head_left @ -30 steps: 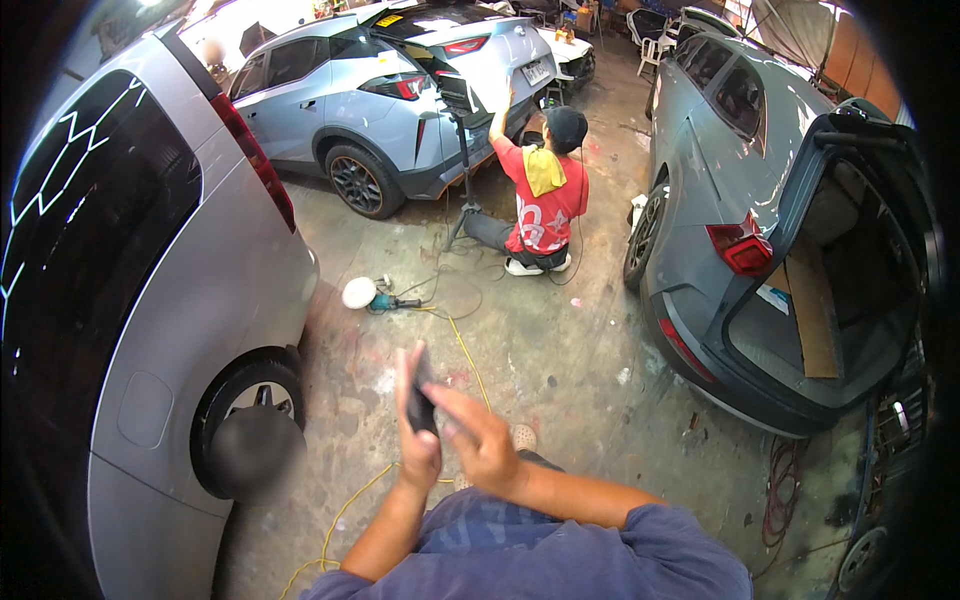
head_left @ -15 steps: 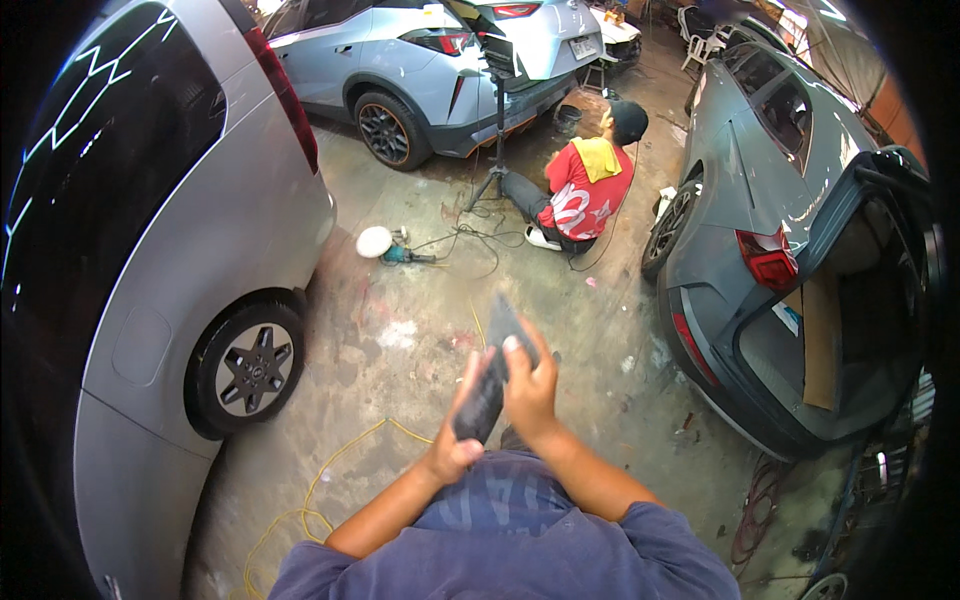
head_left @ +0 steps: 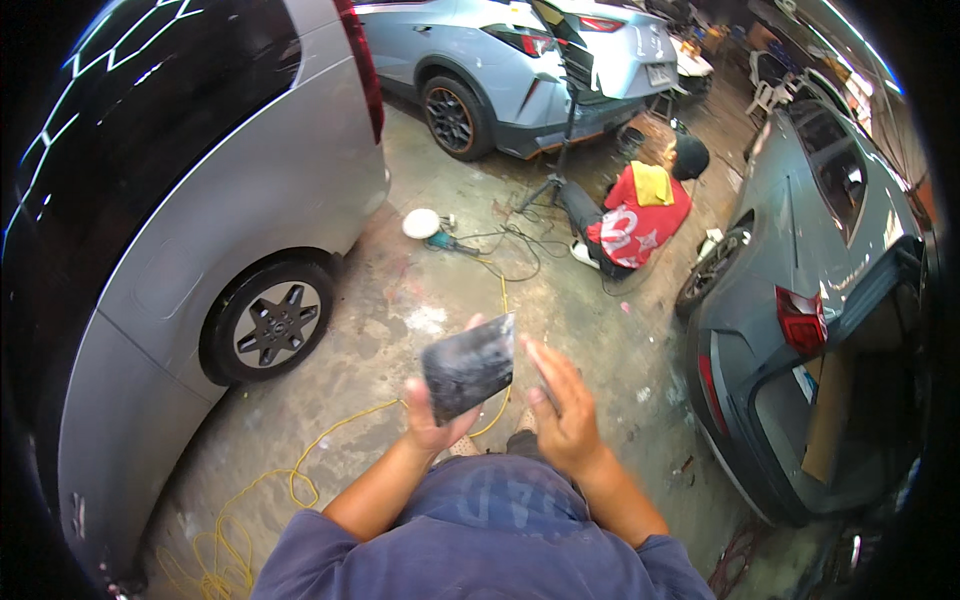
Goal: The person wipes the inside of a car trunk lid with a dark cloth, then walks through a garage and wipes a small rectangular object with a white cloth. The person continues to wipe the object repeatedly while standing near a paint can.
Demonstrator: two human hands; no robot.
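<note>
Two hands in view. State?

Left hand [head_left: 435, 430] grips a dark flat slab [head_left: 468, 370], thumb on its near-left edge. Right hand [head_left: 568, 415] open, fingers extended, just right of slab; can't tell if touching.

Slab surface?

Pale smears, face tilted up.

Around the hands?

Yellow cord [head_left: 300, 470] on floor, lower left. Silver vehicle [head_left: 200, 220] left, grey car [head_left: 765, 240] right, both well apart from hands.

Farther?

Power tool with round white pad [head_left: 421, 223] on floor ahead; past it, right, crouched person in red [head_left: 645, 222]; light-blue car [head_left: 390, 45] behind.
</note>
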